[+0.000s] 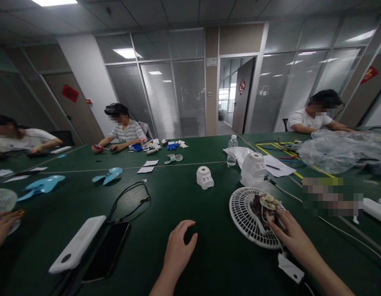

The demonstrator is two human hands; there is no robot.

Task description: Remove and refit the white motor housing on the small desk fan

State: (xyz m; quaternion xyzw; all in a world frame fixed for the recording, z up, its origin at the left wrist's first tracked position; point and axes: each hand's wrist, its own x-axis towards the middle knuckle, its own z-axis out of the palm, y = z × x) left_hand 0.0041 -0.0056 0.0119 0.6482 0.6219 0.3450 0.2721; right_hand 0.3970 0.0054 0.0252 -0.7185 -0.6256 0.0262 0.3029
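Right hand [289, 231] at round white grille [242, 213]

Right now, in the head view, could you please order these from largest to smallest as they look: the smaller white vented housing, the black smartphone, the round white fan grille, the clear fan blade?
1. Round white fan grille
2. Black smartphone, probably enlarged somewhat by nearness
3. Smaller white vented housing
4. Clear fan blade, farthest away of these

Bench [215, 234]: passage open between left hand [180, 244] and small white housing [204, 177]. Right: the white grille [240, 212] obstructs — larger housing [253, 169] and bottle [232, 151] stand beyond it. Left: phone [107, 251] and power bank [79, 244] — cable loop [145, 200] beyond — restrict low travel.
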